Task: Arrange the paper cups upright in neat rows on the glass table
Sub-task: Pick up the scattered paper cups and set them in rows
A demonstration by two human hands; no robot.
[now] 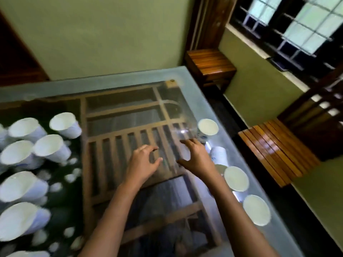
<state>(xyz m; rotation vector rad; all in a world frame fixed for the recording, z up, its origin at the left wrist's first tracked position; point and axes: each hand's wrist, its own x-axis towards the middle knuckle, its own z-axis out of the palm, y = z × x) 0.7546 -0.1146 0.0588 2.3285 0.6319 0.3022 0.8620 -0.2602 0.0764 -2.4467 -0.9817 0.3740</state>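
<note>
Status: partly complete. A row of paper cups (pixel 236 178) runs along the right edge of the glass worktop (pixel 115 84). A looser cluster (pixel 49 145) at left appears not yet aligned. The left hand (pixel 143 162) and right hand (pixel 196 158) hover mid-worktop, fingers relaxed, holding nothing.

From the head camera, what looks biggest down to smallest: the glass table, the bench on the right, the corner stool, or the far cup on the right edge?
1. glass table
2. bench
3. corner stool: it is farther away, so it may really match the bench
4. far cup
</note>
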